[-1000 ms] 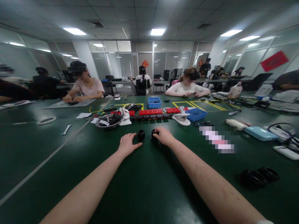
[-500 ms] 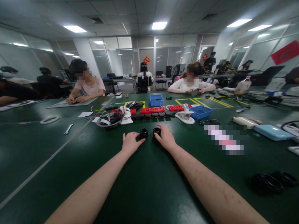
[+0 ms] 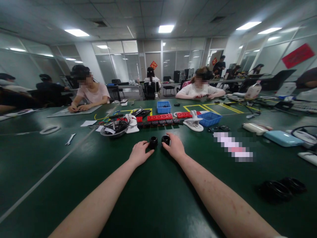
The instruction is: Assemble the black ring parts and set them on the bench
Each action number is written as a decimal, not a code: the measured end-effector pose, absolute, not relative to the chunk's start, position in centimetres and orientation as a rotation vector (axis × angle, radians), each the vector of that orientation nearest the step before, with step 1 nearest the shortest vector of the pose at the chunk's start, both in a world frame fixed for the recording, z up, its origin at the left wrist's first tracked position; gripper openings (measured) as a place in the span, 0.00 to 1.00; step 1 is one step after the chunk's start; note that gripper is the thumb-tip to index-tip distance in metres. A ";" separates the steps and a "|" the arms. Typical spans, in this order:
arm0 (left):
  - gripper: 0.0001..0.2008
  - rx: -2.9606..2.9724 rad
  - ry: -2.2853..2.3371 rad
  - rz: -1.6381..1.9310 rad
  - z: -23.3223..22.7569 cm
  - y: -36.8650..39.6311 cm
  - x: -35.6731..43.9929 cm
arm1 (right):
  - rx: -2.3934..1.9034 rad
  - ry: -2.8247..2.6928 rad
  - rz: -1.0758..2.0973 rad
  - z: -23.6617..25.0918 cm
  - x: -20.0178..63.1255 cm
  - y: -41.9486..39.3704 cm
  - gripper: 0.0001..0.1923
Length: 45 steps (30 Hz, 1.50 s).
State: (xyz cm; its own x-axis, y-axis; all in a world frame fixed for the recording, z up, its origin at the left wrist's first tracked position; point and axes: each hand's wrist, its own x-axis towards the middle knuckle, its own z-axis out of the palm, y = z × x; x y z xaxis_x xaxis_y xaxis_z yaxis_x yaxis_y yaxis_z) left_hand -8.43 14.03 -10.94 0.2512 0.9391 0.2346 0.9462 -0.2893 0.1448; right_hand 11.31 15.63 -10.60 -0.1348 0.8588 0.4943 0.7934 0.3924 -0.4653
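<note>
Two small black ring-shaped parts with hollow tops stand upright on the green table, a narrow gap between them. The left black ring-shaped part (image 3: pixel 153 142) is in the loose grip of my left hand (image 3: pixel 140 154), thumb at its near side and fingers at its outer side. Around the right black ring-shaped part (image 3: pixel 165 140) my right hand (image 3: pixel 176 146) is closed, with its index finger behind and thumb in front. The fingers partly cover the right part's outer side. What exactly these parts are is too small to tell.
Beyond my hands lie a red-and-black strip (image 3: pixel 159 117), white clamp-like stands (image 3: pixel 193 122), blue bins (image 3: pixel 210 119) and a bowl of cables (image 3: pixel 114 129). A wrench (image 3: pixel 70 139) is at left. More black rings (image 3: pixel 274 191) lie at right. Co-workers sit across the table.
The view has shifted slightly, moving the table items a little to the left. Both hands stay at the two black parts, with hardly any movement.
</note>
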 end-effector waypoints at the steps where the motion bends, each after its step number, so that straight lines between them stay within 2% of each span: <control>1: 0.13 -2.462 -1.859 -0.435 -10.9 14.0 -8.4 | -1.414 -1.935 0.123 -10.6 11.3 15.6 0.16; 7: 0.13 -2.420 -1.894 -0.445 -10.6 13.9 -8.1 | -1.408 -1.898 0.190 -10.9 11.5 15.8 0.18; 11: 0.14 -2.381 -1.918 -0.456 -10.4 13.5 -7.8 | -1.437 -1.809 0.187 -10.6 11.6 15.1 0.27; 13: 0.16 -2.349 -1.944 -0.470 -10.3 13.3 -7.7 | -1.460 -1.765 0.168 -10.3 11.7 14.2 0.28; 16: 0.21 -2.306 -1.988 -0.479 -10.2 13.1 -7.7 | -1.457 -1.765 0.137 -9.9 11.9 12.0 0.26; 20: 0.35 -2.282 -2.042 -0.459 -10.2 12.7 -7.9 | -1.418 -1.863 0.126 -10.1 12.7 7.4 0.24; 22: 0.37 -2.268 -2.082 -0.438 -10.3 12.2 -8.1 | -1.389 -1.934 0.131 -10.1 13.7 4.5 0.23; 27: 0.35 -2.343 -2.092 -0.379 -10.2 8.4 -8.4 | -1.328 -2.062 0.085 -7.8 19.6 -1.6 0.19; 29: 0.33 -2.459 -2.006 -0.352 -10.1 5.8 -8.3 | -1.437 -1.986 -0.148 -6.2 23.8 -3.1 0.17; 32: 0.31 -2.642 -1.874 -0.305 -9.8 1.6 -8.1 | -1.706 -1.818 -0.335 -4.5 30.8 -4.4 0.19; 35: 0.31 -2.808 -1.790 -0.255 -9.7 -1.4 -7.8 | -1.871 -1.844 -0.335 -4.9 35.8 -5.4 0.23; 39: 0.30 -2.944 -1.805 -0.217 -9.5 -2.4 -7.6 | -1.893 -1.925 -0.260 -7.1 37.6 -6.1 0.22; 45: 0.29 -2.962 -1.825 -0.135 -8.7 -2.0 -7.4 | -1.830 -2.017 -0.429 -7.5 35.9 -5.6 0.26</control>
State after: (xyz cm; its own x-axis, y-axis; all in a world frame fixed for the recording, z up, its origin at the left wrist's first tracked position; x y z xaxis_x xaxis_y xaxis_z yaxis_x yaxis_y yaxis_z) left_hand -7.41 -2.05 -8.70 0.4633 0.8793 -0.1104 0.8534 -0.4091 0.3230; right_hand 35.92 -5.62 -7.50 -0.0779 0.8772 0.4738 0.9941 0.1045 -0.0300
